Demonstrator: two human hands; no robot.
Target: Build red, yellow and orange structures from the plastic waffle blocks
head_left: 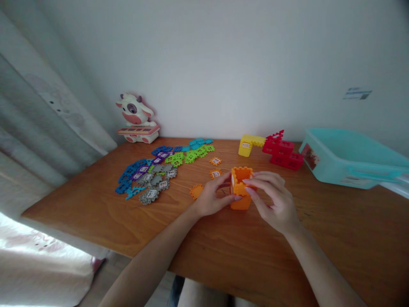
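Observation:
An orange box of interlocking plastic panels (pixel 240 203) stands upright on the wooden table, its top uncovered. My left hand (pixel 213 197) grips its left side, thumb at the front and fingers at the side and back. At the front right, my right hand (pixel 275 198) pinches an orange panel (pixel 251 189) between thumb and fingers, at the box's upper edge. Whether that panel is locked in, I cannot tell. Left of the box lie a plain orange panel (pixel 196 191) and two orange window panels, one nearer (pixel 215 173) and one farther (pixel 215 161).
Piles of grey (pixel 156 182), blue (pixel 130 171), purple (pixel 140 173) and green panels (pixel 191 155) lie on the left. A yellow block structure (pixel 245 146) joins a red one (pixel 283 152) at the back. A turquoise bin (pixel 341 168) stands right; a cow toy keyboard (pixel 138 121) sits back left.

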